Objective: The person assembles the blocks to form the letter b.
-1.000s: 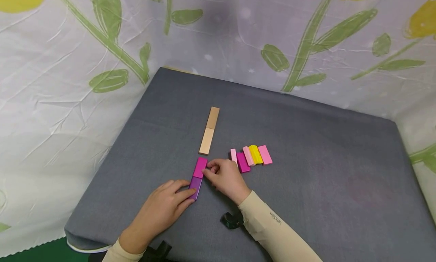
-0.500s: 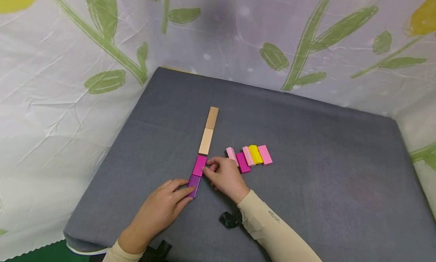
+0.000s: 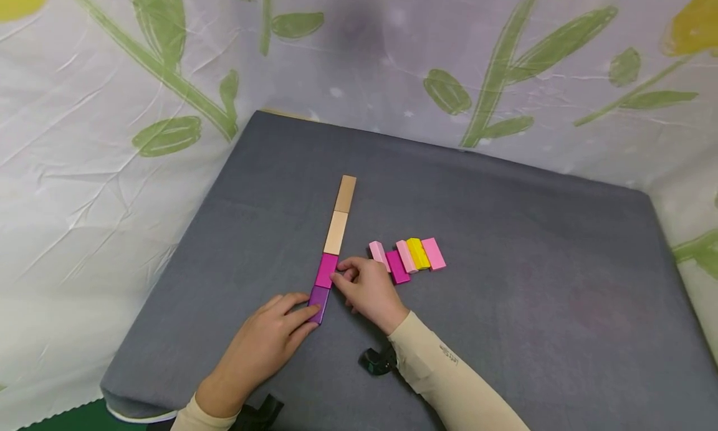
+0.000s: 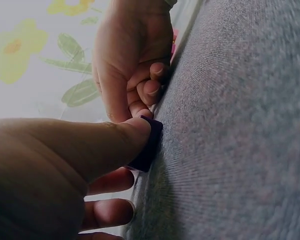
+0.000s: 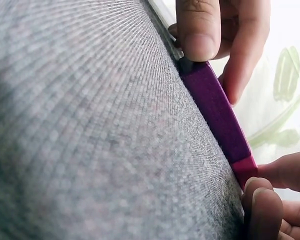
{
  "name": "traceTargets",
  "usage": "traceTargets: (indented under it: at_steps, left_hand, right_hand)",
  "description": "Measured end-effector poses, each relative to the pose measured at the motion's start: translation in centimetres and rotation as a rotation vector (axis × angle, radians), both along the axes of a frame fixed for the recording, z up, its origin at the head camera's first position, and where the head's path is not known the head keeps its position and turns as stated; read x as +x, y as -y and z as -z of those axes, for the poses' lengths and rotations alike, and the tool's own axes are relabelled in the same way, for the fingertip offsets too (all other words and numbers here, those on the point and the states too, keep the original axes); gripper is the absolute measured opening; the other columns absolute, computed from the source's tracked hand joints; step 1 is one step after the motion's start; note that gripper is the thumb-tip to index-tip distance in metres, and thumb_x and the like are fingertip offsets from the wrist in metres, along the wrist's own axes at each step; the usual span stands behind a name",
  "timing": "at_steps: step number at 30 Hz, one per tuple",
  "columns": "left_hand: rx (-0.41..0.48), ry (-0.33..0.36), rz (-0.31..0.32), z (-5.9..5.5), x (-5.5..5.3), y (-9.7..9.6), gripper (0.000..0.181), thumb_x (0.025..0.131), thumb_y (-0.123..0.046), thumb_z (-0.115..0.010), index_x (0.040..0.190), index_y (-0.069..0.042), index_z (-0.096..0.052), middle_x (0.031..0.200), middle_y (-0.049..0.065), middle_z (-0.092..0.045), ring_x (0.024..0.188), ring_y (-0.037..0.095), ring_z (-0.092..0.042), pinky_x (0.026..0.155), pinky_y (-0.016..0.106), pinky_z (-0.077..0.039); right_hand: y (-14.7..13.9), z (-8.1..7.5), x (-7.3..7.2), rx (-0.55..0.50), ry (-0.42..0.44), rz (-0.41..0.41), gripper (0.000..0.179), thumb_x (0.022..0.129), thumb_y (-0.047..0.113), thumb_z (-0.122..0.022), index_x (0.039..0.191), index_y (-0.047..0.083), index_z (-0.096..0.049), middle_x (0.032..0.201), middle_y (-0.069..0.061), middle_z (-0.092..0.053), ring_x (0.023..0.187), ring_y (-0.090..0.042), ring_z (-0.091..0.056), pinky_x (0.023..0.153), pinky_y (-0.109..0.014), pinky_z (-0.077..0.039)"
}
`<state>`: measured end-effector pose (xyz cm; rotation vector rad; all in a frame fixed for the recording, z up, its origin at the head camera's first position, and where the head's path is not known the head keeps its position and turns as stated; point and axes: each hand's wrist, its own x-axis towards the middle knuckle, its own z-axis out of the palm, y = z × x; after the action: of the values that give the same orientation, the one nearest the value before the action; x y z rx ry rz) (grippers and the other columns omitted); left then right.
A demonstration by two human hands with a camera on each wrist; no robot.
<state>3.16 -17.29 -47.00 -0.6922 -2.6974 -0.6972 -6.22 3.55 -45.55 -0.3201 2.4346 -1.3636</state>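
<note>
A straight line of rectangular blocks lies on the grey cloth in the head view: two tan blocks, one far (image 3: 345,194) and one nearer (image 3: 336,233), then a magenta block (image 3: 326,270) and a purple block (image 3: 321,295). The ends meet one another. My left hand (image 3: 266,334) pinches the purple block at its near end, thumb at the end and fingers along the left side. My right hand (image 3: 370,291) holds the magenta block's right edge between thumb and curled fingers. In the right wrist view the purple block (image 5: 217,112) hides most of the magenta one (image 5: 245,169).
Right of the line lies a loose row of blocks: pink (image 3: 379,255), magenta (image 3: 397,267), another pink (image 3: 406,256), yellow (image 3: 417,253) and a wider pink one (image 3: 434,254). Flower-printed sheets (image 3: 392,76) hang behind and left of the table (image 3: 533,281).
Both hands have pushed the magenta and purple blocks away from me, closing the gap to the nearer tan block. In the last half second the hands barely move; the view shifts slightly.
</note>
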Motion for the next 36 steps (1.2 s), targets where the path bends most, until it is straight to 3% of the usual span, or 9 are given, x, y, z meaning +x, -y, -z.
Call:
traceTargets:
  at_steps: [24,36]
  left_hand:
    - [0.0,-0.007,0.011,0.22,0.05,0.07,0.028,0.086,-0.021,-0.088,0.113,-0.013,-0.083,0.113,0.006,-0.071,0.089,0.018,-0.064,0.072,0.036,-0.056]
    - [-0.006,0.034,0.002,-0.07,-0.09,-0.02,0.029,0.086,-0.021,-0.088,0.114,-0.014,-0.083,0.114,0.006,-0.071,0.09,0.018,-0.064,0.073,0.035,-0.056]
  right_hand:
    - [0.05,0.56,0.02,-0.012,-0.018,0.005,0.025,0.098,0.019,-0.075,0.117,0.001,-0.074,0.072,0.0,-0.062,0.048,-0.014,-0.06,0.047,-0.032,-0.054]
    - [0.03,0.58,-0.19,-0.007,-0.035,0.006,0.028,0.098,0.019,-0.076,0.12,0.001,-0.074,0.072,-0.001,-0.062,0.046,-0.014,-0.059,0.046,-0.031,-0.053]
